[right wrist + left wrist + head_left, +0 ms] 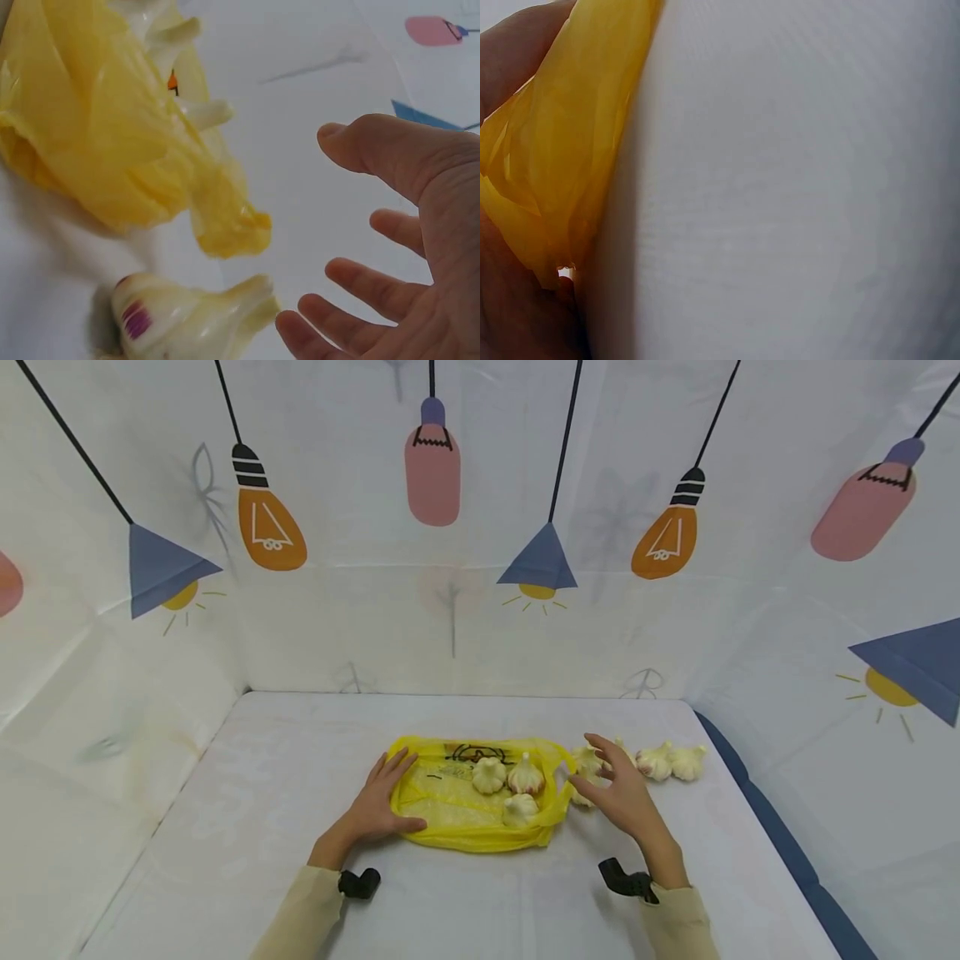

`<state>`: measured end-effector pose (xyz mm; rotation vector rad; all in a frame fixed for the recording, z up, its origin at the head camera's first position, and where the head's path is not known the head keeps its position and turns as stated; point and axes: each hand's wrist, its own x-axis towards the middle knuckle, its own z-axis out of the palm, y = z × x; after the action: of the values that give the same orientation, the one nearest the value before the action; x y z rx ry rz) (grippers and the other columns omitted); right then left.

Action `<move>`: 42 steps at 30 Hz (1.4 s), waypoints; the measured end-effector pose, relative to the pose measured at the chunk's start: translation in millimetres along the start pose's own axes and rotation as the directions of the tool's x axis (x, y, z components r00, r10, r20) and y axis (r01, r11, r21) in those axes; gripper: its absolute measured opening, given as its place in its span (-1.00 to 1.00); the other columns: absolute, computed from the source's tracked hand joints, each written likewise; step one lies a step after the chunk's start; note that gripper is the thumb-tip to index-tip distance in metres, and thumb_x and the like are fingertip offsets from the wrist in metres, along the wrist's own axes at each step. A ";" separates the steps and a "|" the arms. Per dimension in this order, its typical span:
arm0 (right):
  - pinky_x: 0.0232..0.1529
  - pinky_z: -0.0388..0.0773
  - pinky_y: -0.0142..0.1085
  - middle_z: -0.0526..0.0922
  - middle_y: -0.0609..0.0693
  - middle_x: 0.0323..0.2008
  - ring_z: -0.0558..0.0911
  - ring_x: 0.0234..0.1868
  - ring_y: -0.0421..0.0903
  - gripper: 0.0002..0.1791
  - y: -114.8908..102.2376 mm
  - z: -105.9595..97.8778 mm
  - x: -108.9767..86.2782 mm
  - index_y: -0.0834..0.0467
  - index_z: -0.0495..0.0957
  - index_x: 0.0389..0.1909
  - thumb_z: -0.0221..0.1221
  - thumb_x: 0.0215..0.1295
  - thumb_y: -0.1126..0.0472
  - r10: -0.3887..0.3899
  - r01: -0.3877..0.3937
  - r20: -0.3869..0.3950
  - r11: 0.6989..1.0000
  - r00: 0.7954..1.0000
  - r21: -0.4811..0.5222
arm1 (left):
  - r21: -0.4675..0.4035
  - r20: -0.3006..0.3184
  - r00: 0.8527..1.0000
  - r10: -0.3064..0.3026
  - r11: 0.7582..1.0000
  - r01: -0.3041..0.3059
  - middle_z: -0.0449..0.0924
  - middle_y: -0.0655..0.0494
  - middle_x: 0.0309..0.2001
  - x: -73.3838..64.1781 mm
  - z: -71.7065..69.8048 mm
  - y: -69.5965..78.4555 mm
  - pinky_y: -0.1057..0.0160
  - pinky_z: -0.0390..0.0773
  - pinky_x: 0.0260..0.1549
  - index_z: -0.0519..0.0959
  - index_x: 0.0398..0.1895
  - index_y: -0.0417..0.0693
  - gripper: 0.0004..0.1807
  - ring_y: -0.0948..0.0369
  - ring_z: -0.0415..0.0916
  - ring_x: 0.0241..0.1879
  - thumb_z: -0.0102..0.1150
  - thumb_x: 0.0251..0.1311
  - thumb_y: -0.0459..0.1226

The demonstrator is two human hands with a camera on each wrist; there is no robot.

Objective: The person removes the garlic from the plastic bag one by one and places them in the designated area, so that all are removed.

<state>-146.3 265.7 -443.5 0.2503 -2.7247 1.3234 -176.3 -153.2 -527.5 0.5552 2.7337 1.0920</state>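
A crinkled, thin plastic bag in glossy yellow lies on the white tabletop, spread into a rounded oblong with raised, rumpled edges and dark printing near its far side. The left hand rests at the bag's left end, fingers spread along the far part of that edge and thumb extended on the near part; whether it pinches the film cannot be told. Inside the bag's right half sit three garlic bulbs, squat, ribbed and cream-white, one with a stubby neck pointing up and a pinkish tinge. The right hand hovers just beyond the bag's right end, thumb and fingers spread apart and holding nothing. Just right of the bag, partly behind that hand, more loose bulbs cluster, and farther right of it two more lie side by side, touching. The right wrist view shows one smooth, teardrop-shaped bulb with a purple patch beside a twisted, bunched corner of the bag. Well beyond the bag rises a creased, pale sheet printed with flat lamp shapes.
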 end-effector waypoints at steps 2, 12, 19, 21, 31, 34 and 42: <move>0.28 0.50 0.24 0.31 0.22 0.50 0.36 0.44 0.33 -0.15 -6.0 1.6 4.8 0.16 0.25 0.54 0.40 0.31 0.06 -0.009 0.009 0.031 1.000 0.999 0.000 | -0.001 -0.002 1.000 0.002 1.000 -0.002 -0.10 -0.10 0.68 0.1 -0.2 0.4 -0.52 -0.01 0.42 0.07 0.66 0.01 0.27 -0.31 -0.31 0.63 0.52 -0.09 0.20; 0.34 0.44 0.23 0.27 0.18 0.53 0.32 0.48 0.30 -0.12 -34.0 9.1 26.2 0.04 0.21 0.57 0.39 0.31 0.00 -0.097 0.101 0.198 0.995 0.975 -0.013 | -0.001 0.003 1.000 -0.006 1.000 0.006 -0.10 -0.09 0.68 0.0 -0.5 0.3 -0.51 -0.01 0.43 0.07 0.66 0.02 0.28 -0.31 -0.32 0.63 0.52 -0.09 0.22; 0.36 0.43 0.22 0.28 0.18 0.53 0.35 0.47 0.27 -0.11 -46.8 15.6 42.9 0.05 0.19 0.58 0.39 0.32 0.03 -0.149 0.171 0.297 0.984 0.943 -0.049 | -0.006 0.019 1.000 -0.014 1.000 0.014 -0.13 -0.08 0.68 0.4 -1.6 1.4 -0.52 -0.03 0.43 0.05 0.67 0.03 0.27 -0.30 -0.35 0.63 0.51 -0.06 0.21; 0.36 0.43 0.22 0.28 0.19 0.52 0.35 0.46 0.28 -0.11 -49.6 17.3 48.3 0.08 0.18 0.59 0.38 0.32 0.04 -0.168 0.199 0.328 0.978 0.930 -0.064 | -0.009 0.022 1.000 -0.019 1.000 0.019 -0.14 -0.07 0.69 0.4 -1.9 1.9 -0.52 -0.04 0.43 0.04 0.67 0.04 0.27 -0.30 -0.36 0.63 0.51 -0.06 0.21; 0.41 0.39 0.20 0.30 0.18 0.52 0.38 0.46 0.29 -0.17 -53.7 28.6 79.8 0.10 0.21 0.57 0.35 0.36 0.13 -0.170 0.242 0.498 0.967 0.850 -0.082 | -0.015 0.014 1.000 -0.018 1.000 0.018 -0.13 -0.08 0.68 0.2 -2.2 3.1 -0.51 -0.04 0.44 0.06 0.67 0.02 0.28 -0.29 -0.35 0.63 0.51 -0.08 0.20; 0.41 0.38 0.20 0.33 0.22 0.49 0.39 0.44 0.32 -0.20 -51.8 33.4 88.8 0.11 0.22 0.57 0.33 0.38 0.13 -0.173 0.246 0.547 0.967 0.819 -0.062 | -0.016 0.015 1.000 -0.018 1.000 0.018 -0.13 -0.08 0.68 0.4 -2.6 3.5 -0.51 -0.05 0.44 0.05 0.67 0.03 0.28 -0.29 -0.35 0.63 0.51 -0.08 0.21; 0.32 0.50 0.14 0.46 0.21 0.40 0.54 0.33 0.21 -0.29 -49.5 48.0 103.1 0.06 0.31 0.51 0.31 0.39 0.13 -0.164 0.250 0.635 0.967 0.755 -0.048 | -0.029 0.014 1.000 -0.008 1.000 0.008 -0.12 -0.08 0.68 -0.5 -2.4 2.9 -0.53 -0.03 0.42 0.06 0.67 0.02 0.27 -0.30 -0.35 0.63 0.52 -0.08 0.21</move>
<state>-238.9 187.2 -418.3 1.1429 -3.1468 1.1373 -175.7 -153.0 -523.7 0.5452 2.7014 1.1193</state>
